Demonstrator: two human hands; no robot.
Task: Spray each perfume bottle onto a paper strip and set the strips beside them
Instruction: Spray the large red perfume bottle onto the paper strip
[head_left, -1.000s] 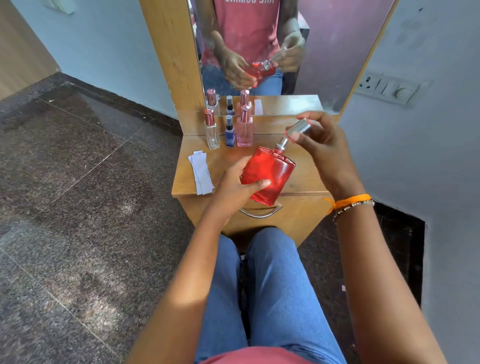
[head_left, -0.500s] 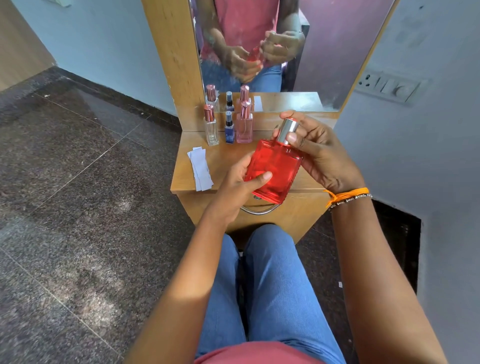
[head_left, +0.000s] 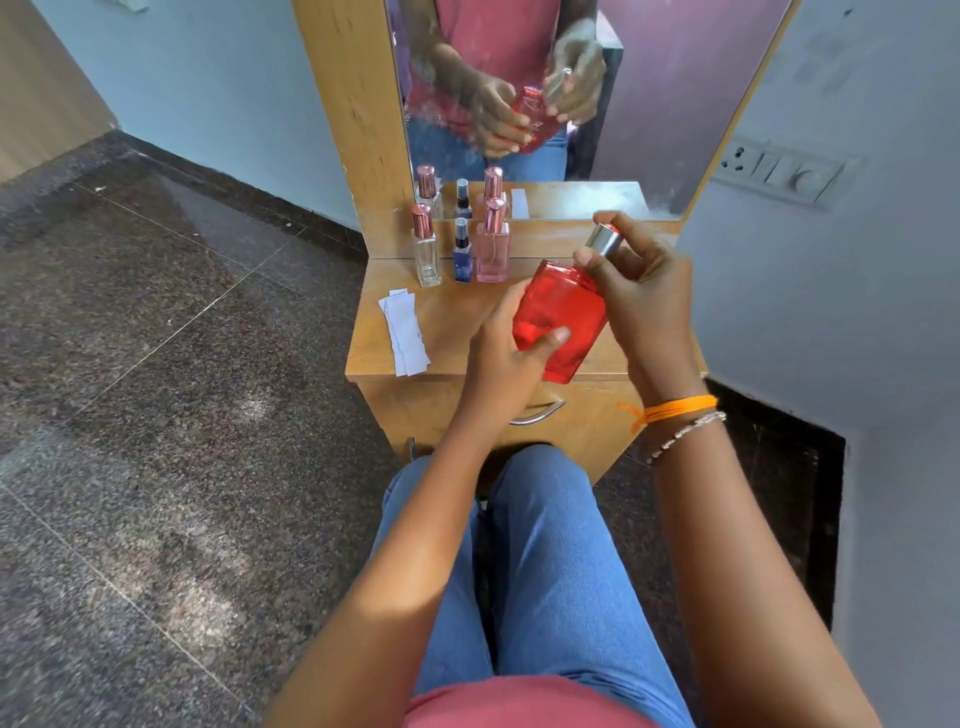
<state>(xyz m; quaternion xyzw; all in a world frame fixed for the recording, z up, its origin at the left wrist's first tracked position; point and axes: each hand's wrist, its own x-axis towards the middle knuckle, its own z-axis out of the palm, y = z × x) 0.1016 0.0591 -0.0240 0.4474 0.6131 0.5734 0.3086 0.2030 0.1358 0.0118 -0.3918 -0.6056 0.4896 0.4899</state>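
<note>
Head view: left hand (head_left: 506, 358) grip wraps the flat red glass perfume bottle (head_left: 561, 322), tilted above the wooden surface (head_left: 452, 332), right hand (head_left: 641, 291) grip pinches its silver cap (head_left: 604, 240); glass likely heavy, slick, breakable, so hold the broad body, not the cap.

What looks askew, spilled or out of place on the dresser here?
Nothing spilled or damaged. The paper strips lie loosely fanned at the dresser top's left edge, overhanging slightly. The three small bottles stand upright in a row.
</note>
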